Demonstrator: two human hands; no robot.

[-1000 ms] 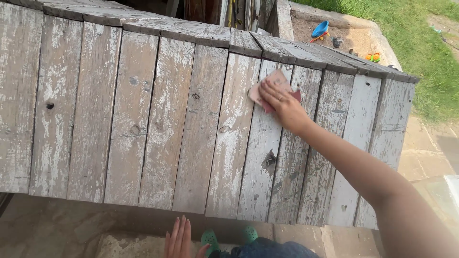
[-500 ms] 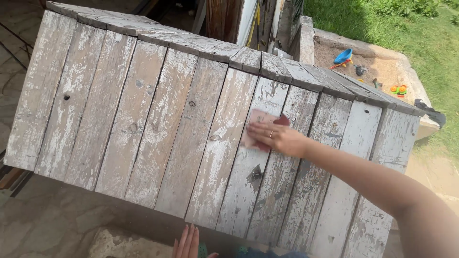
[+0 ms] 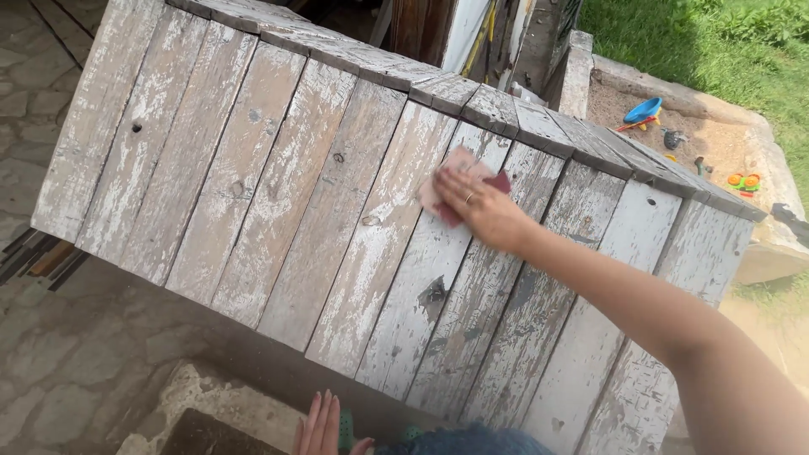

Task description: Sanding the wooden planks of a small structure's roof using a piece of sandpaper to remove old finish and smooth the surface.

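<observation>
While pressed flat, fingers spread, on a reddish sanding sheet (image 3: 445, 195) just right of frame centre: right hand (image 3: 480, 206), atop weathered white-painted planks (image 3: 278, 185). Bottom centre: left hand (image 3: 320, 428), fingers loosely open, holding nothing. Upper right: sandbox (image 3: 674, 109) with toys.

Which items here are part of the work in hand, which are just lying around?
In use:
- right hand, pressed flat on the sheet
- reddish-pink sandpaper sheet
- weathered grey plank panel with peeling white paint

Lying about:
- blue plastic toy scoop in the sandbox
- orange and green toy
- left hand, low by the edge, holding nothing
</observation>
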